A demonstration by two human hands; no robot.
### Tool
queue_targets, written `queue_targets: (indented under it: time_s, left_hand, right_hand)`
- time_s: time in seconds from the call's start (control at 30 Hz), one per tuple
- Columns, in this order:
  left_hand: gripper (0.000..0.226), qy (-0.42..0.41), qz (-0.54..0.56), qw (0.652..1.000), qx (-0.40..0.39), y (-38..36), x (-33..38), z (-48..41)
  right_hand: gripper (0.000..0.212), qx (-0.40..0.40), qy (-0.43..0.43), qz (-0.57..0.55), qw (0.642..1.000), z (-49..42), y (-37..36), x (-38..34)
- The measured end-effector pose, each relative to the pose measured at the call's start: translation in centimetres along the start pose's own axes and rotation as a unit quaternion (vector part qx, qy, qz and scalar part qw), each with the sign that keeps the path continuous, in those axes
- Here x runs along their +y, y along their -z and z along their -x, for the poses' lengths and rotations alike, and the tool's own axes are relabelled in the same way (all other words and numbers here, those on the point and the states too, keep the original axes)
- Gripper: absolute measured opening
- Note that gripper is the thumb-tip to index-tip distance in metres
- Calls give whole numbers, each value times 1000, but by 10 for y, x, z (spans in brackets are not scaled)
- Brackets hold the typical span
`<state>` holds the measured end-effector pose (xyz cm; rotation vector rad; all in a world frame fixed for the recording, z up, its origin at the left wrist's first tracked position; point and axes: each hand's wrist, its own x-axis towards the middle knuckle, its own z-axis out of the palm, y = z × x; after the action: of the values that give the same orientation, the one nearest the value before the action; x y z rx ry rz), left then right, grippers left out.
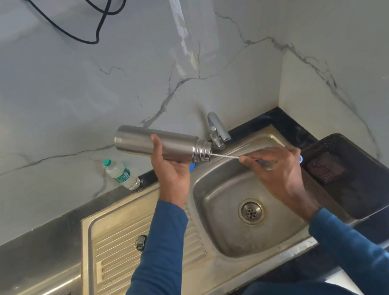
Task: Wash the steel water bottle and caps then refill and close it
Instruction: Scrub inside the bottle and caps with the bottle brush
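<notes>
Steel bottle (161, 142) gripped sideways by left hand (171, 175) (uncapped) | right hand (277, 171) pinches brush wire (224, 155) entering mouth, above sink (232, 252)

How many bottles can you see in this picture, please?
2: the steel bottle, held tilted over the sink by the left hand, and a plastic bottle on the counter by the wall.

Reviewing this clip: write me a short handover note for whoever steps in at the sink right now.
Left hand grips the uncapped cylindrical steel water bottle, tilted, mouth over the steel sink. Right hand holds the thin wire handle of a bottle brush, whose tip is inside the mouth. A small dark cap lies on the ribbed drainboard. Done: bottle opened. In progress: scrubbing inside. Left: rinse, wash caps, refill, close.
</notes>
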<state>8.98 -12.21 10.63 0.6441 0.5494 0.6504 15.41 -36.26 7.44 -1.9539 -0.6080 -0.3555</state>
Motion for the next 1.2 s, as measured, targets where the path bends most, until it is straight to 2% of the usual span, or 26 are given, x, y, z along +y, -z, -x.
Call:
queue_targets:
  time_s: [0.17, 0.27, 0.3, 0.4, 0.5, 0.53, 0.6, 0.67, 0.73, 0.77, 0.87, 1.03, 1.2]
  left_hand:
    - [84, -23, 17, 1000, -3, 7, 14, -12]
    - [93, -13, -5, 1000, -7, 9, 12, -9]
    - [89, 1, -18, 1000, -10, 7, 8, -6]
    - [56, 32, -26, 999, -32, -1, -1, -1]
    - [49, 11, -14, 999, -45, -2, 7, -2]
    - [46, 3, -5, 999, -45, 0, 10, -3]
    - [44, -4, 1, 999, -43, 2, 14, -5]
    - [58, -10, -17, 999, -32, 2, 14, -4]
    - [64, -7, -41, 999, -24, -1, 9, 1]
    - [55, -2, -50, 998, -25, -4, 5, 5]
    - [31, 16, -53, 997, -52, -10, -1, 14]
    - [41, -9, -28, 999, -44, -1, 22, 0]
    - [35, 24, -20, 998, -50, -2, 12, 5]
  right_hand:
    - [10, 6, 17, 13, 1000, 3, 23, 9]
    - [12, -9, -8, 12, 1000, -2, 24, 13]
    - [12, -14, -10, 2, 1000, -2, 19, 11]
    - [10, -37, -12, -55, 998, 0, 5, -2]
    - [12, -63, -46, -67, 995, 9, 4, -2]
    - [16, -83, -79, -64, 991, 13, 7, 3]
    - [39, -121, -124, -41, 984, 20, 13, 18]
    - [61, -148, -140, -19, 979, 25, 15, 26]
    - [69, -176, -146, -24, 973, 26, 10, 22]
    - [71, -188, -148, -39, 970, 26, 4, 17]
    - [68, -195, -129, -76, 969, 22, -8, 1]
    - [64, -207, -126, -153, 958, 31, 14, 14]
    - [63, -194, -126, -117, 966, 27, 10, 10]
